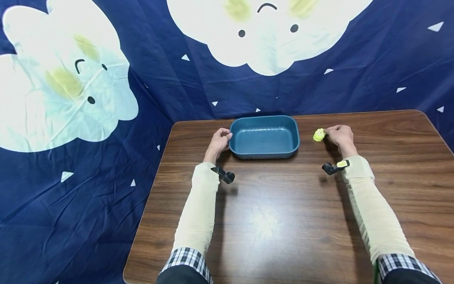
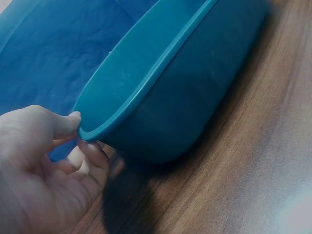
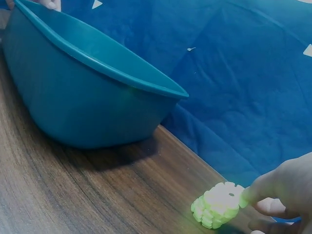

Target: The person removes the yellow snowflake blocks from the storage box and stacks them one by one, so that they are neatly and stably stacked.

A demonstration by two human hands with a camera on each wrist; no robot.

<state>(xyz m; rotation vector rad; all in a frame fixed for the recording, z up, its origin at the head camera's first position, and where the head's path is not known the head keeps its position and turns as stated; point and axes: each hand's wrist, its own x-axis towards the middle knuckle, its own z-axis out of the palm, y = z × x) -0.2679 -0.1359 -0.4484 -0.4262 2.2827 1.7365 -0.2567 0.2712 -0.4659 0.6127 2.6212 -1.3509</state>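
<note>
A dark teal plastic basin (image 1: 264, 154), oblong with rounded corners, stands near the far edge of the table. At its left end, my left hand (image 1: 220, 142) pinches the rim; the left wrist view puts the thumb on top of the rim (image 2: 141, 90) and curled fingers beneath. To the right of the basin, my right hand (image 1: 341, 137) holds a small bumpy yellow-green object (image 1: 319, 135) between thumb and fingers. Up close in the right wrist view this bumpy object (image 3: 217, 204) looks like a short knobbly cylinder with a pale end and a small dark hole, low over the wood.
The brown wood-grain table (image 1: 269, 221) has rounded corners and a bright glare spot in its middle. Behind and to the left hangs a dark blue cloth (image 1: 149, 59) with white clouds and small triangles. A small black camera (image 1: 227, 176) is strapped at each wrist.
</note>
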